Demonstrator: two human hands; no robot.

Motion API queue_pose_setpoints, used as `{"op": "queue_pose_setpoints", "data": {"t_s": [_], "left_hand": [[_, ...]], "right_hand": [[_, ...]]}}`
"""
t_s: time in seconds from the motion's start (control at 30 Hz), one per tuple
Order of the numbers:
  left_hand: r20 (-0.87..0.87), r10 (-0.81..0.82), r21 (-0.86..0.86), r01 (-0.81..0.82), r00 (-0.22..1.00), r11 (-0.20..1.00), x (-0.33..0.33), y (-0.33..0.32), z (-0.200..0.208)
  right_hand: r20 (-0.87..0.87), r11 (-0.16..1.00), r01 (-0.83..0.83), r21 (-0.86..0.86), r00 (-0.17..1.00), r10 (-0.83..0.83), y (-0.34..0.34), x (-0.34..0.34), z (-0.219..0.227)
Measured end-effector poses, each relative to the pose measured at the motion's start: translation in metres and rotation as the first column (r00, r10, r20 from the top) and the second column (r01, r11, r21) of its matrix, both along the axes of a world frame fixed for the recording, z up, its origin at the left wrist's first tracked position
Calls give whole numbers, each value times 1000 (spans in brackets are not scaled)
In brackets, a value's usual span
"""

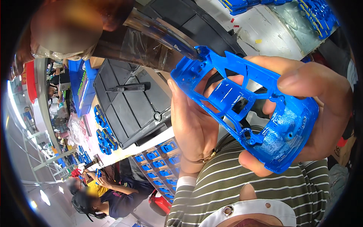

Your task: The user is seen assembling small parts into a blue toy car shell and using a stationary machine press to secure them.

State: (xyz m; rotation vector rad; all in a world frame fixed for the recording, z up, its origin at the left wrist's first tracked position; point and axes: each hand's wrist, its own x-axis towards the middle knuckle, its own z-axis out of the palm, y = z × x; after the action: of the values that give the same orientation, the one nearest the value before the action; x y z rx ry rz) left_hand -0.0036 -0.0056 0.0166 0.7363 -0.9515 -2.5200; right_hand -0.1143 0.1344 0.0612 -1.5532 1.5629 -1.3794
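Note:
A glossy blue plastic toy car body shell is held up in front of my striped top, its hollow inside facing me. My right hand grips its wide end, with fingers on both sides of the rim. My left hand supports the narrower end, thumb at the edge and other fingers partly hidden behind the shell. The tip of a dark, shiny metal rod meets the shell's narrow end at a small post; whether it presses there I cannot tell.
Left of my hands lies a ribbed black plastic tray with a slim black tool on it. Stacked blue parts are at the upper right. Rows of blue shells sit below the tray. Co-workers are at the lower left.

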Motion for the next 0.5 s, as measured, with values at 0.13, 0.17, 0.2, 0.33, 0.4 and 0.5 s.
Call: {"op": "queue_pose_setpoints", "data": {"t_s": [0.13,0.17,0.2,0.33,0.4,0.5], "left_hand": [[32,17,-15,-17,999,1000,0,-1,4],[38,17,-20,-16,999,1000,-1,-1,5],[46,21,-21,-20,999,1000,0,-1,5],[73,27,-30,-25,997,999,-1,-2,9],[79,33,-35,-31,996,999,-1,-2,10],[90,59,-36,-56,994,998,-1,-2,9]], "right_hand": [[-19,1000,3,-7,1000,-3,-1,-2,1],[-23,1000,4,-9,1000,-4,0,-3,1],[-26,1000,3,-8,1000,-3,-1,-3,1],[-29,1000,5,-7,1000,-5,-2,-3,1],[-33,1000,10,-7,999,-10,-2,-2,1],[-35,1000,12,-10,999,-12,-2,-2,0]]}}
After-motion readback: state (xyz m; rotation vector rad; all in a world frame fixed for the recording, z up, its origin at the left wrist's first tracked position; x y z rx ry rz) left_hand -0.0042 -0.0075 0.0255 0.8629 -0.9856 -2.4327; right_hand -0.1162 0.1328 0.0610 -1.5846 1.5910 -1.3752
